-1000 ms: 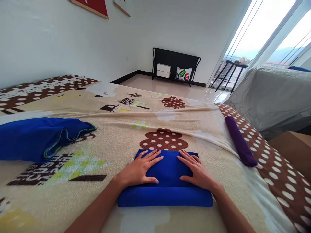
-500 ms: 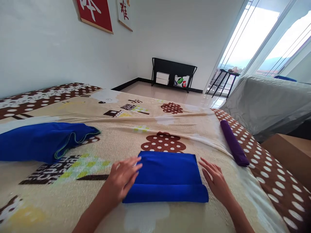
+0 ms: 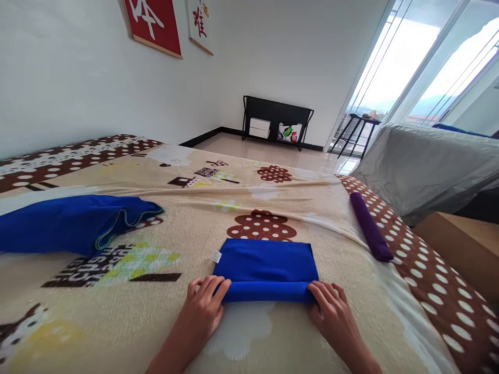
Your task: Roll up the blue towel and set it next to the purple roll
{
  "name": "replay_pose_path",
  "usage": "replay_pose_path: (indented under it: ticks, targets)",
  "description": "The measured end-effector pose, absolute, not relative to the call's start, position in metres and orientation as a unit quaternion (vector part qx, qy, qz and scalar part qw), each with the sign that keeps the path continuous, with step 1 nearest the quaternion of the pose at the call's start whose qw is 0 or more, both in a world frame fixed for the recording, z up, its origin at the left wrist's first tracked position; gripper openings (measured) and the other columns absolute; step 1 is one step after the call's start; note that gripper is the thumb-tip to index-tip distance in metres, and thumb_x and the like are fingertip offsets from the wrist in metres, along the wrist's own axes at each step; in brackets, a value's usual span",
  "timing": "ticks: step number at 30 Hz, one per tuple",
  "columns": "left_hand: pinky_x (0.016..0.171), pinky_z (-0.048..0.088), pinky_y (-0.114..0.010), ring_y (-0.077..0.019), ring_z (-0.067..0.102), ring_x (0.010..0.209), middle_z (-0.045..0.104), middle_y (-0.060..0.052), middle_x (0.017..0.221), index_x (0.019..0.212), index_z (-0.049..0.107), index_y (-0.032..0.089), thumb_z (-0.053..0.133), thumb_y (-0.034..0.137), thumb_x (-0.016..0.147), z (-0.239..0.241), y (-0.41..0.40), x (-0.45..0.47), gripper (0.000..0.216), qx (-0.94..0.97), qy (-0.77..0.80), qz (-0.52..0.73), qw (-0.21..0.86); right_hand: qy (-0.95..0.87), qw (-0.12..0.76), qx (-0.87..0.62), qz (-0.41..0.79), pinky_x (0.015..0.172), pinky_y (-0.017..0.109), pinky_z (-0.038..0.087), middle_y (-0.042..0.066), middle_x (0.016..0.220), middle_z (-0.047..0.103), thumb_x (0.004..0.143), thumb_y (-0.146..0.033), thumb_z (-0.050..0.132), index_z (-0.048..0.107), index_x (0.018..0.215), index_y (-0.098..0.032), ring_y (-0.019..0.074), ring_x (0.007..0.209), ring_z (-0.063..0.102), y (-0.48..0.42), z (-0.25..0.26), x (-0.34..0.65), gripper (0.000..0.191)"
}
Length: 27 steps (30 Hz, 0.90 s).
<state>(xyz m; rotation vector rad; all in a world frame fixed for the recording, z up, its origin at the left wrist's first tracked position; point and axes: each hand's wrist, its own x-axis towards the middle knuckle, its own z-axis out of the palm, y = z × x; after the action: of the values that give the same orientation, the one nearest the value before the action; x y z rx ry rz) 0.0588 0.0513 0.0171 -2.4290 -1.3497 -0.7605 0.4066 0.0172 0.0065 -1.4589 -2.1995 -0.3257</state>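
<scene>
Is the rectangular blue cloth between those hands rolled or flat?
Partly rolled: the blue cloth lies flat beyond a roll whose ends the left hand and right hand hold.

Left hand and right hand bare, matched in build; fingers slim, lightly tapered, knuckles forming low rounded ridges across the backs, thumbs short-looking from this angle. Left forearm and right forearm likewise bare as far as the frame edge, slender, smooth in outline, each narrowing gently into the wrist without a sharp step. Nails and fine skin detail too small to resolve.
</scene>
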Motion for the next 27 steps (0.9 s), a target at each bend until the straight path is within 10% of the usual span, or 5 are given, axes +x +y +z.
replay_pose_path:
  ticks: [11, 16, 27]
  targets:
    - [0.086, 0.033, -0.042, -0.0205, 0.065, 0.081, 0.069, -0.002, 0.086, 0.106, 0.060, 0.021, 0.044, 0.003, 0.077, 0.027, 0.032, 0.046, 0.038, -0.850, -0.477, -0.213, 0.070, -0.809, 0.205, -0.551, -0.029, 0.085, 0.038, 0.042, 0.002, 0.093, 0.067, 0.079, -0.007, 0.044, 0.056, 0.103, -0.024, 0.0206, 0.087, 0.061, -0.002, 0.028, 0.394, 0.032]
    - [0.095, 0.034, -0.045, -0.0246, 0.066, 0.103, 0.074, -0.008, 0.108, 0.112, 0.064, 0.020, 0.038, 0.001, 0.080, 0.026, 0.029, 0.106, 0.045, -0.819, -0.478, -0.278, 0.155, -0.807, 0.259, -0.509, -0.152, 0.101, 0.042, 0.033, 0.006, 0.122, 0.069, 0.083, -0.002, 0.037, 0.056, 0.128, -0.021, 0.0217, 0.113, 0.061, 0.010, 0.023, 0.341, 0.053]
    - [0.110, 0.035, -0.053, -0.0277, 0.063, 0.120, 0.065, -0.009, 0.135, 0.135, 0.057, 0.022, 0.049, 0.042, 0.097, 0.008, 0.038, 0.065, 0.044, -0.819, -0.523, -0.211, 0.107, -0.804, 0.174, -0.558, -0.111, 0.109, 0.047, 0.038, 0.005, 0.139, 0.060, 0.098, -0.045, 0.050, 0.046, 0.144, -0.023, 0.0248, 0.127, 0.057, 0.014, 0.012, 0.390, 0.051]
